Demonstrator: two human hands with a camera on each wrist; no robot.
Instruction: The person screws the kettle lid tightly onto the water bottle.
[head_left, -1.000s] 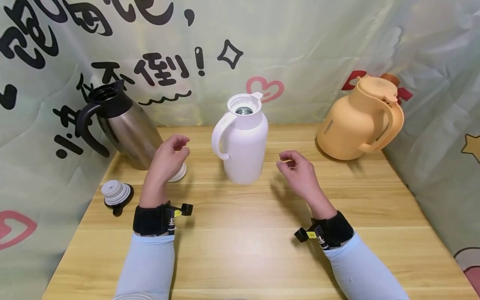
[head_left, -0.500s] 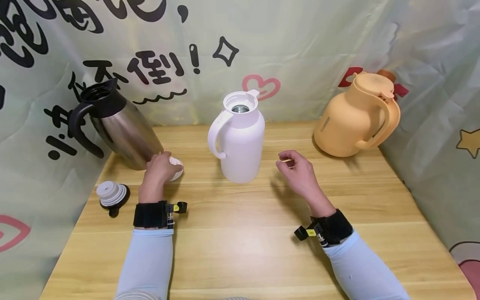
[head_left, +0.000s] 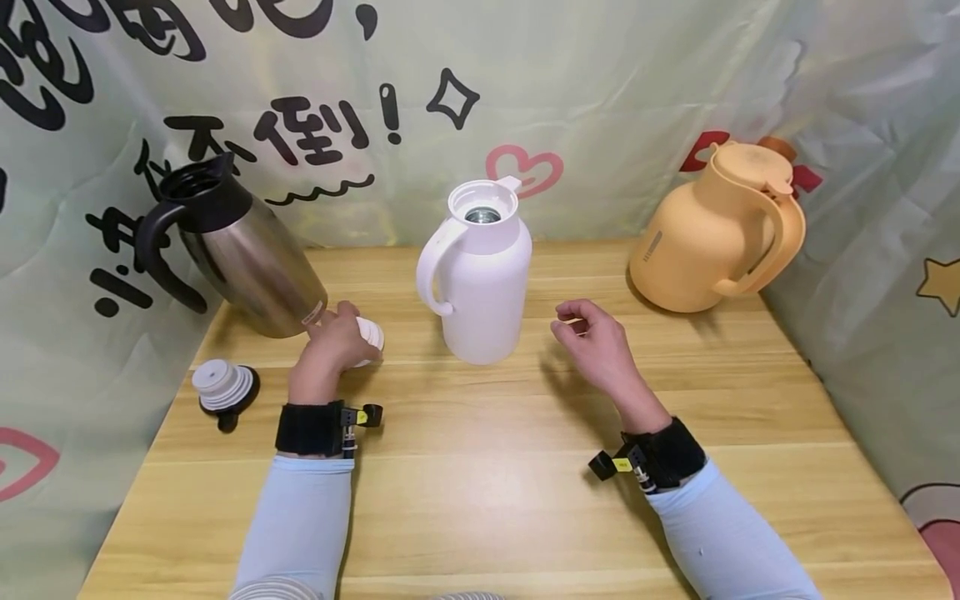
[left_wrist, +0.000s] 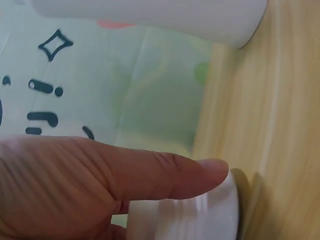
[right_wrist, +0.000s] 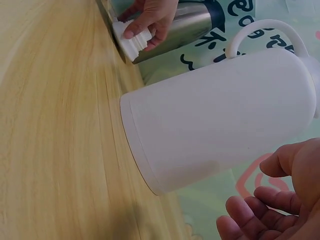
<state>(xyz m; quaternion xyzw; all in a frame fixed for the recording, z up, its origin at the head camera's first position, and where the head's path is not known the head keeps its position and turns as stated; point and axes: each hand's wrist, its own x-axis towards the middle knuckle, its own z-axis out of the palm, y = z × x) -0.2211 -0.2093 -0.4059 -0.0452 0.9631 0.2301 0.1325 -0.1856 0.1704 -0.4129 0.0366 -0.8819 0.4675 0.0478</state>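
Observation:
Between thumb and fingers, my left hand pinches a white ridged stopper, beside the base of a steel jug. The left wrist view has the thumb laid across the stopper, close to the tabletop. At the middle stands a white vacuum jug, upright, its mouth uncovered and the metal liner showing. My right hand hovers to the right of that jug with loosely curled fingers and nothing in them. In the right wrist view, a gap separates the fingers from the white jug.
A second stopper, white with a black base, lies at the table's left edge. The steel jug has a black collar and handle and stands uncapped. An orange jug, lid on, stands at the back right. A printed cloth hangs behind the table.
My left hand has come down from above the stopper and taken hold of it. The stopper has shifted slightly right with the hand. The right hand has stayed in place.

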